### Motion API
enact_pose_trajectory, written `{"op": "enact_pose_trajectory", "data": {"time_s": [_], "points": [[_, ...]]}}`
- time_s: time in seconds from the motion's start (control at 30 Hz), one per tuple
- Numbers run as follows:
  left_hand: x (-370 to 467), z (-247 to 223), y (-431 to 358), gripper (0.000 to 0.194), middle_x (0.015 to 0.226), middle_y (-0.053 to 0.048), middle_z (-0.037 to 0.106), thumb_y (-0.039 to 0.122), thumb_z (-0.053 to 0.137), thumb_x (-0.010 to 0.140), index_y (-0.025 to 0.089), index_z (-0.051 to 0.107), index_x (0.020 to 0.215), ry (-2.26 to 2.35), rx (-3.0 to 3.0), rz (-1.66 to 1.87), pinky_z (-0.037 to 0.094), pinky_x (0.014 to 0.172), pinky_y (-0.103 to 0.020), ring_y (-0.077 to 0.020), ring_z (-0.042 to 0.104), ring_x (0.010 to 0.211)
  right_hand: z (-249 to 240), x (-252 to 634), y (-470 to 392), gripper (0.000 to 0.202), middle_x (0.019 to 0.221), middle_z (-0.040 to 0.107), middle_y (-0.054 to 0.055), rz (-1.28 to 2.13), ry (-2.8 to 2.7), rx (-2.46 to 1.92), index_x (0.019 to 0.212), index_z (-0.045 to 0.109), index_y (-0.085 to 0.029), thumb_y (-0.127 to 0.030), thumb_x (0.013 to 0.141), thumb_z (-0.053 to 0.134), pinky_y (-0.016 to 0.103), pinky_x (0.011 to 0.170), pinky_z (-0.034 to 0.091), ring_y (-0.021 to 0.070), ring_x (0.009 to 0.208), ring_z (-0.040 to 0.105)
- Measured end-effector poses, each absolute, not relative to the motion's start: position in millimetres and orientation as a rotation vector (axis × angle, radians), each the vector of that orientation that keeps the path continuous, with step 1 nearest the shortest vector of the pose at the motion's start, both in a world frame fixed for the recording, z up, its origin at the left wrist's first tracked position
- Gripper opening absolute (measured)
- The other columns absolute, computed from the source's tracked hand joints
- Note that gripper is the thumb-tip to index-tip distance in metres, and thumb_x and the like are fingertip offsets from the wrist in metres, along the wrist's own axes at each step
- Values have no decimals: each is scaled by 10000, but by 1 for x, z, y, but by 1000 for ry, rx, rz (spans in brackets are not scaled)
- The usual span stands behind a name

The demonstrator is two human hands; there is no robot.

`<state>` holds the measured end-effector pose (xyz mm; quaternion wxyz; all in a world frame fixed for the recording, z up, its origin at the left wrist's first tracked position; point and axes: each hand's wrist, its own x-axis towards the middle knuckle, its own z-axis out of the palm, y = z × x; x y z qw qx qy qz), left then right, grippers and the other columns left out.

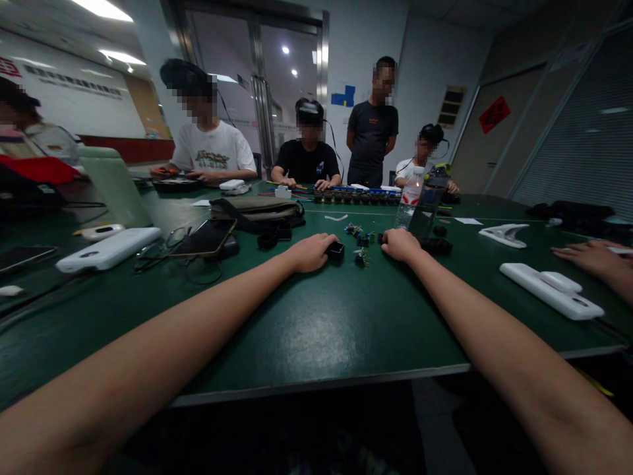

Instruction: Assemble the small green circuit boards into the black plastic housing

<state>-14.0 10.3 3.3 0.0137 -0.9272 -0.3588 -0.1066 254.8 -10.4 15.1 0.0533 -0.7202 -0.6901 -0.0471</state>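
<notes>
Both my arms reach forward over the green table. My left hand is closed around a small black box, its fingers at the box's far left side. My right hand has its fingers curled together, with a dark bit showing at their tips; I cannot make out what it is. Between my hands lie several small circuit boards with wires, among them a nearer circuit board. Just right of my right hand are more black box-like pieces on the table.
A clear plastic bottle and a dark bottle stand behind my right hand. Left are a grey-brown bag, a phone, a white power bank and a green tumbler. Another white power bank lies right, near someone's hand.
</notes>
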Motion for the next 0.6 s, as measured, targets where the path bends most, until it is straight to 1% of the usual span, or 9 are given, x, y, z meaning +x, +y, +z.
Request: {"op": "enact_pose_trajectory", "data": {"time_s": [0.07,0.13,0.23,0.3,0.43,0.5,0.53,0.6], "points": [[-14,4,10,480,1224,-124,627,117,469,795,186,516,1267,-1130,-2891,-315,475,999,-387,-255,607,1143,13,257,-9,423,1281,676,168,-128,-2095,-2178,1305,666,-211,-264,898,561,431,961,526,330,1175,649],[-14,5,9,480,1242,-132,617,117,463,805,180,510,1279,-1142,-2887,-297,470,1012,-388,-258,599,1164,11,259,-7,435,1303,665,171,-107,-2102,-2181,1320,663,-208,-263,905,545,445,981,516,334,1194,639],[-13,6,8,473,1237,-122,617,121,463,808,194,506,1273,-1151,-2875,-285,475,1006,-390,-255,601,1156,9,259,-5,382,1288,673,172,-84,-2119,-2185,1234,712,-193,-262,907,526,454,990,509,339,1196,636],[-13,6,8,461,1219,-115,621,123,463,808,199,508,1261,-1146,-2869,-288,477,1002,-386,-250,604,1145,9,258,-4,354,1265,688,163,-73,-2133,-2161,1190,727,-188,-259,900,537,433,985,509,328,1186,641],[-13,6,7,454,1224,-120,619,121,467,811,193,510,1257,-1138,-2871,-288,477,1010,-387,-253,602,1156,13,253,-6,261,1160,741,123,-30,-2193,-2070,1053,764,-182,-241,873,583,364,980,501,283,1133,659],[-13,6,7,456,1228,-123,619,119,469,810,192,510,1258,-1139,-2869,-287,479,1011,-392,-256,602,1160,16,249,-9,215,1057,768,91,24,-2213,-1991,962,777,-182,-209,860,591,321,959,500,244,1050,684],[-13,6,7,456,1226,-121,620,118,469,810,193,510,1258,-1136,-2867,-289,480,1011,-393,-256,604,1157,17,247,-10,214,1002,774,74,68,-2223,-1927,939,778,-179,-191,861,579,299,933,505,221,993,695],[-13,5,8,452,1218,-115,623,118,469,810,197,509,1253,-1122,-2865,-298,484,1004,-391,-252,607,1148,18,245,-13,240,934,772,51,139,-2217,-1788,956,772,-171,-163,868,549,271,879,515,187,909,698]]}}
